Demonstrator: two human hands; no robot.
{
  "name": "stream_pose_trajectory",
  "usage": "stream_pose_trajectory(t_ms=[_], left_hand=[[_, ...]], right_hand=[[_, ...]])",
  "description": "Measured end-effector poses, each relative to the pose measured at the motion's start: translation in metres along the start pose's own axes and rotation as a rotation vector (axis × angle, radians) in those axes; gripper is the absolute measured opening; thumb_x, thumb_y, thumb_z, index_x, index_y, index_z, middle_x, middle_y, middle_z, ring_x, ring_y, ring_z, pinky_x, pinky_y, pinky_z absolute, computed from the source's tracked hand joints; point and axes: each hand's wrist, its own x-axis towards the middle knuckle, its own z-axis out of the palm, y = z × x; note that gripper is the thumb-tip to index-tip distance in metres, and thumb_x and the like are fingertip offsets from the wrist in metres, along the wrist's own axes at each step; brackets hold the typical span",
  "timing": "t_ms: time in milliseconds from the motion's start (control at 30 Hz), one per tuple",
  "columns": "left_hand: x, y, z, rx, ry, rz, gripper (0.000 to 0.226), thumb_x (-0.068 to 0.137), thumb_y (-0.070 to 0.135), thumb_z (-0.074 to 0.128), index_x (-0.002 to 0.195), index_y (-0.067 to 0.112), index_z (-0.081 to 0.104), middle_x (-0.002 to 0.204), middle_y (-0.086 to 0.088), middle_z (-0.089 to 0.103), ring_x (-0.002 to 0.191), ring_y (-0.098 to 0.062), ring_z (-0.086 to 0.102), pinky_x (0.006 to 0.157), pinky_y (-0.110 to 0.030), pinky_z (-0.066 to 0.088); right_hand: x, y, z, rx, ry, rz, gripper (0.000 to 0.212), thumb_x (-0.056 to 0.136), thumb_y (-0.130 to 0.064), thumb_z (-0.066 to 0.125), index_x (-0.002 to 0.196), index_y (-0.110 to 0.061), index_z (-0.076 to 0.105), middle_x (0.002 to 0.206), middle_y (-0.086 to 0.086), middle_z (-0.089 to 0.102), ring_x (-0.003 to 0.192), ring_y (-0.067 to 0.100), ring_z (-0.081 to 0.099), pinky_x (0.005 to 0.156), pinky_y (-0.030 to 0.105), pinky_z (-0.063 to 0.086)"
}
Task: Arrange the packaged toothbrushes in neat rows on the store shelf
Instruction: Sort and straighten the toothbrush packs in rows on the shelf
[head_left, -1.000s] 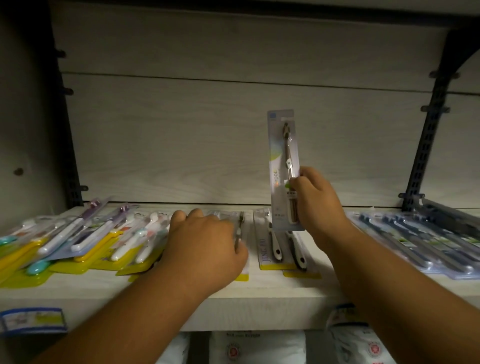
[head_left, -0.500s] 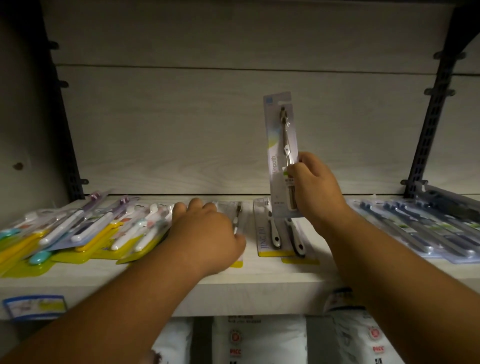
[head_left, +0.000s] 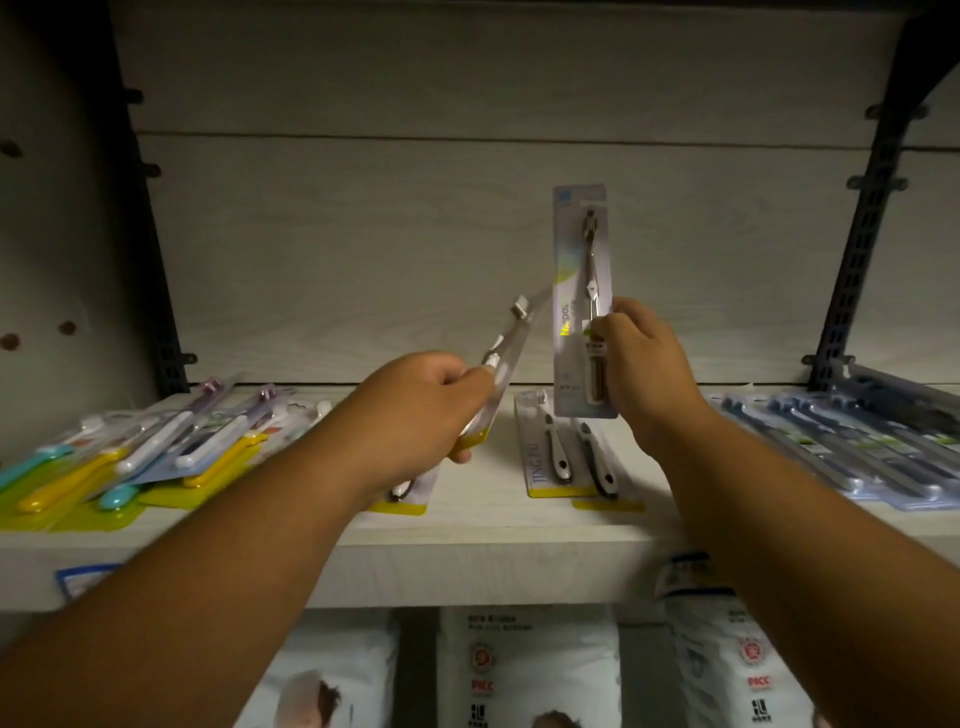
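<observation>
- While looking from the head view: left hand (head_left: 415, 410) curled round the lower end of a tilted toothbrush pack (head_left: 506, 353), thumb and fingers pinching the yellow-edged card, brush head angled up and right, clear of the shelf (head_left: 493, 556).
- Over to the right hand (head_left: 644, 374): fingers curled, pinching the right edge of an upright grey pack (head_left: 571, 270) about midway, bottom edge hovering just above the twin pack (head_left: 558, 457) lying flat mid-shelf.
- Flat under the left wrist, another yellow-edged pack (head_left: 413, 496); overlapping yellow-backed heap (head_left: 104, 483) far left; blue-grey packs (head_left: 852, 452) fanned out at right.
- Bagged goods (head_left: 524, 670) on the level below.
- Handling call: probably light, thin card with a clear blister, stiffish yet bendable, slick on the plastic face; best taken by the card edges near the handle end, not by the blister bubble.
</observation>
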Motion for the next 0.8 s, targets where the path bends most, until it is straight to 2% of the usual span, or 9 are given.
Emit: stream_pose_trajectory(t_ms=[33, 133, 267, 367, 467, 500, 567, 667, 800], left_hand=[[-0.001, -0.004, 0.001, -0.080, 0.015, -0.011, 0.037, 0.090, 0.048, 0.056, 0.077, 0.014, 0.057, 0.063, -0.016, 0.059, 0.053, -0.033, 0.054, 0.056, -0.033, 0.039], [-0.004, -0.014, 0.002, -0.129, 0.114, 0.030, 0.031, 0.089, 0.040, 0.063, 0.070, 0.021, 0.048, 0.055, 0.004, 0.041, 0.050, -0.015, 0.036, 0.051, -0.027, 0.031], [-0.008, -0.014, -0.005, -0.338, 0.157, 0.092, 0.021, 0.091, 0.039, 0.066, 0.083, 0.021, 0.057, 0.066, 0.012, 0.053, 0.057, -0.008, 0.043, 0.056, -0.027, 0.037], [-0.013, -0.008, -0.006, -0.414, 0.181, 0.152, 0.023, 0.093, 0.039, 0.065, 0.088, 0.017, 0.060, 0.070, 0.011, 0.054, 0.056, 0.000, 0.045, 0.056, -0.020, 0.040], [-0.017, 0.000, -0.002, -0.445, 0.138, 0.154, 0.026, 0.093, 0.045, 0.062, 0.091, 0.019, 0.064, 0.071, 0.008, 0.056, 0.055, 0.001, 0.046, 0.058, -0.019, 0.043], [-0.017, 0.002, 0.002, -0.456, 0.114, 0.145, 0.027, 0.093, 0.047, 0.062, 0.092, 0.021, 0.065, 0.071, 0.008, 0.057, 0.058, -0.002, 0.048, 0.061, -0.023, 0.044], [-0.015, 0.008, 0.013, -0.491, 0.096, 0.142, 0.026, 0.093, 0.048, 0.061, 0.091, 0.023, 0.066, 0.073, 0.007, 0.060, 0.063, -0.007, 0.051, 0.065, -0.029, 0.047], [-0.012, 0.026, 0.037, -0.520, 0.102, 0.142, 0.027, 0.095, 0.044, 0.061, 0.086, 0.019, 0.064, 0.065, 0.009, 0.057, 0.057, -0.006, 0.048, 0.063, -0.030, 0.046], [0.011, 0.071, 0.074, -0.501, 0.131, 0.142, 0.023, 0.095, 0.033, 0.056, 0.076, 0.021, 0.060, 0.058, 0.009, 0.052, 0.054, -0.012, 0.045, 0.057, -0.028, 0.039]], right_hand=[[-0.001, -0.001, 0.001, 0.026, 0.002, -0.002, 0.020, 0.102, -0.014, 0.039, 0.085, -0.016, 0.049, 0.083, 0.003, 0.052, 0.074, 0.018, 0.053, 0.045, 0.023, 0.052], [-0.003, -0.001, -0.001, 0.074, 0.030, 0.022, 0.023, 0.104, -0.014, 0.039, 0.086, -0.021, 0.052, 0.082, 0.001, 0.054, 0.073, 0.017, 0.052, 0.058, 0.029, 0.049], [-0.011, 0.007, -0.032, 0.018, 0.096, 0.045, 0.019, 0.107, -0.021, 0.039, 0.116, -0.023, 0.055, 0.108, 0.004, 0.059, 0.093, 0.022, 0.059, 0.070, 0.034, 0.052], [-0.023, 0.004, -0.081, -0.087, 0.345, 0.056, 0.030, 0.106, -0.018, 0.041, 0.133, -0.018, 0.052, 0.127, 0.011, 0.056, 0.110, 0.030, 0.060, 0.086, 0.044, 0.056], [-0.030, -0.001, -0.132, -0.508, 0.671, 0.069, 0.028, 0.101, -0.001, 0.044, 0.126, 0.006, 0.055, 0.113, 0.021, 0.060, 0.114, 0.042, 0.056, 0.085, 0.029, 0.054], [-0.031, -0.001, -0.145, -0.538, 0.701, 0.104, 0.028, 0.099, 0.000, 0.049, 0.125, 0.008, 0.055, 0.115, 0.025, 0.059, 0.115, 0.043, 0.056, 0.089, 0.032, 0.053], [-0.030, -0.002, -0.165, -0.579, 0.670, 0.131, 0.035, 0.098, -0.008, 0.057, 0.131, 0.003, 0.052, 0.129, 0.027, 0.055, 0.106, 0.030, 0.059, 0.086, 0.032, 0.052], [-0.033, -0.003, -0.181, -0.377, 0.555, 0.133, 0.045, 0.101, -0.030, 0.048, 0.140, -0.008, 0.051, 0.138, 0.021, 0.054, 0.082, 0.009, 0.053, 0.064, 0.019, 0.041], [-0.031, 0.001, -0.191, -0.273, 0.307, 0.293, 0.043, 0.102, -0.024, 0.053, 0.144, -0.021, 0.044, 0.116, 0.013, 0.055, 0.085, 0.021, 0.059, 0.065, 0.033, 0.052]])
